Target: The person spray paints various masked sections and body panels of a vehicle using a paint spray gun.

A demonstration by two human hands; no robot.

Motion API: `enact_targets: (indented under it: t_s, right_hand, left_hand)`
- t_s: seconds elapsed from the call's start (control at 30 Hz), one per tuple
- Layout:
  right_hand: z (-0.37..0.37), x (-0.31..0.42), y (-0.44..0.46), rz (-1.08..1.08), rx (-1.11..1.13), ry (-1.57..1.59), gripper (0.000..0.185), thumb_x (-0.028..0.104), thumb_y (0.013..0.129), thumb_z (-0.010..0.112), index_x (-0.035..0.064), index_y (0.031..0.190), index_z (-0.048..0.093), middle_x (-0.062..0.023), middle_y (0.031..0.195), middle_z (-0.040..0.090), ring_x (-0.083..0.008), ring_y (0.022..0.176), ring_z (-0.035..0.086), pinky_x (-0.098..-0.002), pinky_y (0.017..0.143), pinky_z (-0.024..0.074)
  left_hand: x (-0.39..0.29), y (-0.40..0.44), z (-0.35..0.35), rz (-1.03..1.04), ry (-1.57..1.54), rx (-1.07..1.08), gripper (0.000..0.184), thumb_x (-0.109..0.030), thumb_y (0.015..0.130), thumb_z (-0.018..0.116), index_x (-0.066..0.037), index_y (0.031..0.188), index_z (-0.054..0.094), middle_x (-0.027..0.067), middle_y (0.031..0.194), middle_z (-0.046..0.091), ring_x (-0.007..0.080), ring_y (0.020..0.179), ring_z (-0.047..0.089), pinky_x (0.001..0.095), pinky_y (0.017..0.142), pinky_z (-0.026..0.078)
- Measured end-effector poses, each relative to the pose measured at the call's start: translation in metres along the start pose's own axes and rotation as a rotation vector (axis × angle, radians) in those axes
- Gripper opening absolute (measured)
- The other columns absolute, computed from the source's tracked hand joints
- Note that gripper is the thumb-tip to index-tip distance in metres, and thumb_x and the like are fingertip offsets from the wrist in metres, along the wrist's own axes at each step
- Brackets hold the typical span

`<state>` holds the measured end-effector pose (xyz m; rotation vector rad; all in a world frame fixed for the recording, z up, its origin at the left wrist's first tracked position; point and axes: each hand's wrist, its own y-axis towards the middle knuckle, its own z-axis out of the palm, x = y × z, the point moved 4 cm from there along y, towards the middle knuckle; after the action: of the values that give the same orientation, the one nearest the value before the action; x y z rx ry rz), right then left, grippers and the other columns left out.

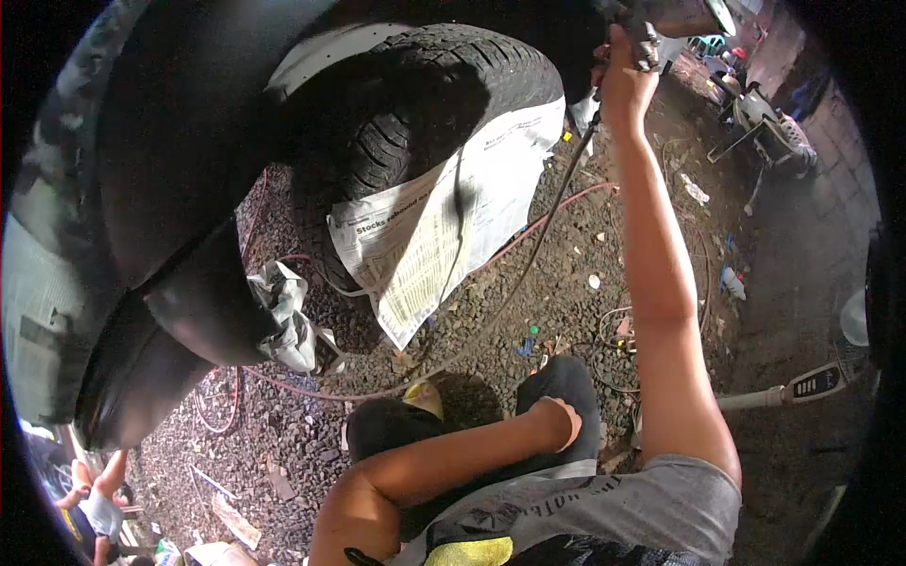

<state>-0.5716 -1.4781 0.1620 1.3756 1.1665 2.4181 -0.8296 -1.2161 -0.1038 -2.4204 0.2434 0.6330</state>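
Observation:
My right hand (628, 90) is raised at the top, its fingers wrapped round a spray gun (647, 47). The gun is partly in shadow, and a dark hose (557, 203) runs down from it. Lower down, my left hand (563, 423) rests against my knee (566, 382); its fingers are mostly hidden. Left of the spray gun stands a black tire (472, 57), with a newspaper sheet (453, 217) over its lower side. Dark body panels (189, 123) of a vehicle curve round the tire on the left.
Gravel (510, 330) covers the ground, with scraps of litter on it. A reddish hose (311, 390) snakes across it. Crumpled paper (288, 316) hangs at the dark panel's lower edge. A white plastic chair (760, 118) lies at upper right. Another person (99, 500) is at lower left.

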Motion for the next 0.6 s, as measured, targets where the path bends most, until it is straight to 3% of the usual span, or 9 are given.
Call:
enact_targets:
  t_s: [0.2,0.27,0.33,0.43,0.5,0.6]
  right_hand:
    - [-0.052,-0.114,0.053,0.111,-0.116,0.014,0.031,0.038,0.096,0.064,0.0079,0.103,0.061,-0.0056,0.07,0.06,-0.0182,0.056,0.058,-0.0343,0.049,0.0447]
    - [-0.063,-0.152,0.065,0.357,0.023,0.616,0.027,0.037,0.097,0.06,0.0105,0.096,0.06,-0.002,0.064,0.054,-0.0148,0.048,0.051,-0.0311,0.043,0.0387]
    - [-0.057,-0.14,0.052,0.149,-0.243,0.014,0.028,0.037,0.099,0.058,0.0097,0.093,0.06,-0.0008,0.06,0.051,-0.0141,0.044,0.047,-0.0307,0.039,0.0355]
    - [-0.066,-0.163,0.039,0.319,-0.383,-0.063,0.029,0.036,0.099,0.057,0.0087,0.09,0.06,-0.0007,0.059,0.05,-0.0141,0.041,0.045,-0.0314,0.038,0.0342]
    - [-0.083,-0.205,0.04,0.137,-0.301,-0.053,0.028,0.033,0.098,0.061,0.0052,0.092,0.06,-0.0041,0.059,0.054,-0.015,0.041,0.048,-0.0317,0.037,0.0357]
    - [-0.094,-0.236,0.035,0.219,-0.466,0.01,0.03,0.03,0.097,0.064,0.0013,0.09,0.06,-0.0067,0.059,0.055,-0.0144,0.04,0.046,-0.0321,0.037,0.0345]
  left_hand:
    - [0.025,0.012,0.008,-0.046,-0.001,-0.008,0.032,-0.018,0.088,0.065,-0.005,0.118,0.065,0.0168,0.121,0.067,0.0322,0.114,0.063,0.0451,0.091,0.052]
    - [0.033,0.007,0.005,-0.078,0.003,-0.028,0.03,-0.017,0.089,0.064,-0.005,0.116,0.065,0.0161,0.118,0.067,0.0316,0.111,0.064,0.0438,0.09,0.052]
    - [0.036,0.001,0.006,-0.098,-0.002,-0.033,0.027,-0.016,0.089,0.062,-0.004,0.114,0.065,0.0154,0.116,0.067,0.0309,0.11,0.064,0.043,0.089,0.052]
    - [0.044,-0.001,0.009,-0.109,0.004,-0.046,0.024,-0.015,0.09,0.06,-0.004,0.11,0.065,0.0146,0.112,0.068,0.0299,0.108,0.063,0.0432,0.088,0.051]
    - [0.048,-0.001,0.018,-0.113,0.009,-0.073,0.022,-0.015,0.09,0.059,-0.004,0.108,0.065,0.0143,0.11,0.068,0.0296,0.107,0.063,0.0438,0.088,0.051]
    - [0.053,-0.006,0.021,-0.119,0.031,-0.043,0.021,-0.014,0.09,0.059,-0.004,0.108,0.064,0.0147,0.11,0.067,0.0305,0.107,0.062,0.0441,0.089,0.05]
